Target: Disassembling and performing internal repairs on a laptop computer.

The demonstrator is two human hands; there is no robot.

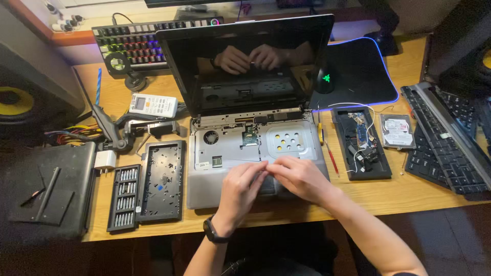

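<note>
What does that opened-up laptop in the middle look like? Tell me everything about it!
The laptop is silver-grey and lies flat on the wooden desk, its black screen tilted up and switched off, mirroring both hands. Its keyboard is gone, so a round fan, a small circuit board and a metal plate with holes show. The left hand and right hand meet over its front edge.
</note>
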